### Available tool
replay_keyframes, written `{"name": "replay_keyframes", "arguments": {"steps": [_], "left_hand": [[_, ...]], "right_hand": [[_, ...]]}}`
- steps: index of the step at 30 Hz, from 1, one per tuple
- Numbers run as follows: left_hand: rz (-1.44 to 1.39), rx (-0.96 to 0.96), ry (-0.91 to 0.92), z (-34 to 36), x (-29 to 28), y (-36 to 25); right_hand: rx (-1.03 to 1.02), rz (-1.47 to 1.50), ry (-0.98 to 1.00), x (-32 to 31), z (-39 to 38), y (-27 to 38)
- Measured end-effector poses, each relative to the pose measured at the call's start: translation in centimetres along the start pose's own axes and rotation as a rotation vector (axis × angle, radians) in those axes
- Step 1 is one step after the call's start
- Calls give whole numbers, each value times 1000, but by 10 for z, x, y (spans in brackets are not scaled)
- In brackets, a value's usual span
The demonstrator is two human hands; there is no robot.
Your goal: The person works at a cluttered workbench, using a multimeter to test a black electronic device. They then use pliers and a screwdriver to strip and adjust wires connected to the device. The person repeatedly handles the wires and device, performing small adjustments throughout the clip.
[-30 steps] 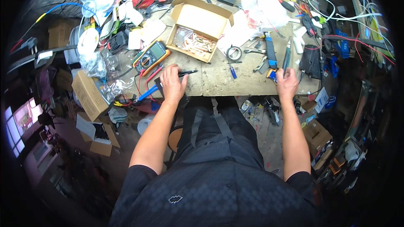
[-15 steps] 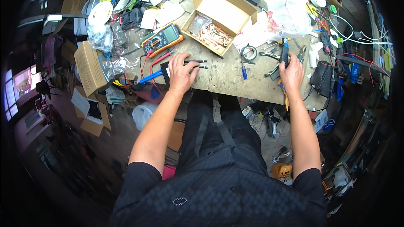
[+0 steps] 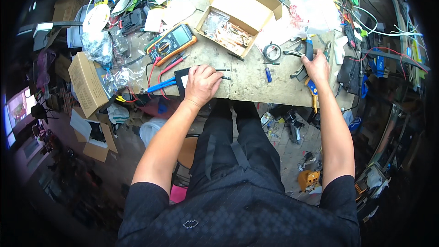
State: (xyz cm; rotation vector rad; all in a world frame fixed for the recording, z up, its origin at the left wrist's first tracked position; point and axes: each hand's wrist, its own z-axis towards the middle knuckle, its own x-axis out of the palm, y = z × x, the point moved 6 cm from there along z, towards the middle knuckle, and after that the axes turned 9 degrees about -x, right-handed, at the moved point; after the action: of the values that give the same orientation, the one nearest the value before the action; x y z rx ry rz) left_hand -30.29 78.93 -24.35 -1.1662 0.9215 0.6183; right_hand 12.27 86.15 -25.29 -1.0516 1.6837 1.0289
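My left hand [image 3: 201,83] lies over a flat black thing [image 3: 181,74] with a white patch, its fingers curled down onto it near the table's front edge. Blue cables [image 3: 162,85] run out to its left, and two thin black leads [image 3: 222,70] stick out at the right. My right hand [image 3: 317,67] has thumb and fingers closed about a blue-and-black tool [image 3: 309,45] lying among pliers; its lower end is hidden by the hand. Just below that hand are blue-and-yellow handled pliers [image 3: 313,90], overhanging the edge.
An open cardboard box [image 3: 244,1] of copper-coloured fittings stands mid-table. Left of it is an orange multimeter [image 3: 170,43] with red probes. A tape roll [image 3: 272,52] and a blue screwdriver [image 3: 268,75] lie between my hands. At the right sits a black power adapter [image 3: 349,72].
My right hand has moved slightly farther over the tools and closed about the blue-and-black one. My left hand's fingers, spread before, are drawn together over the flat black thing.
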Motion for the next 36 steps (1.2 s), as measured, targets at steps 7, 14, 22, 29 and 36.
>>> {"name": "replay_keyframes", "arguments": {"steps": [7,14,22,29,36], "left_hand": [[-45,-51,11,-6,10,-2],[-51,-100,-3,-6,12,-8],[-106,-104,44,-4,13,-2],[-109,-58,39,-5,13,-3],[-109,-36,50,-7,11,-4]], "right_hand": [[42,616,-242,-11,-80,1],[-47,847,168,99,-230,127],[-227,719,-59,102,-170,205],[-266,804,117,112,-161,193],[-259,805,162,106,-159,195]]}}
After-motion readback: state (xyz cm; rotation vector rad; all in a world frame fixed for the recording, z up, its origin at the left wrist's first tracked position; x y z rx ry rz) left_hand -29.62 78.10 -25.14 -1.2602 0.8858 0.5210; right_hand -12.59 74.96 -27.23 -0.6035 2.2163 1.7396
